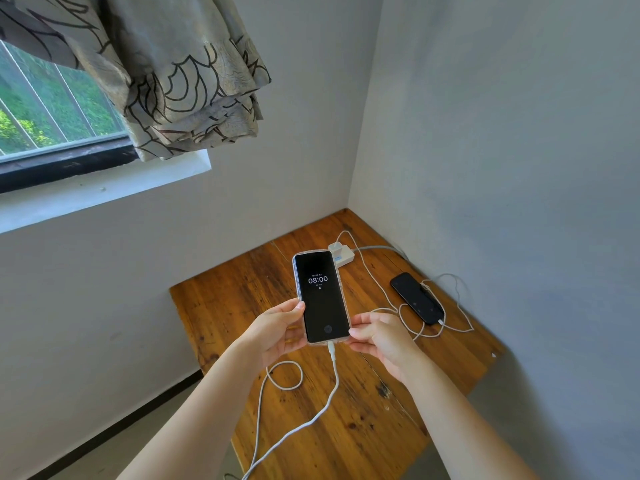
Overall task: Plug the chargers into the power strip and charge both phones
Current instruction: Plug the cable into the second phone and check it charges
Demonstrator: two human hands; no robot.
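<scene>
A phone in a clear case point(321, 296) is held above the wooden table point(221, 306), its screen lit and showing 08:00. My left hand point(277, 332) grips its lower left edge and my right hand point(377, 336) its lower right corner. A white cable point(332, 382) is plugged into its bottom and loops down over the table. A second dark phone point(415, 297) lies flat at the right with a white cable point(460, 306) in its near end. The white power strip point(344, 256) sits at the far corner, partly behind the held phone, with a white charger point(335, 247) in it.
Grey walls close the table in at the back and right. A window point(52, 109) with a patterned curtain point(180, 71) is at the upper left. Loose white cable coils lie across the table's middle and right. The floor drops away left of the table.
</scene>
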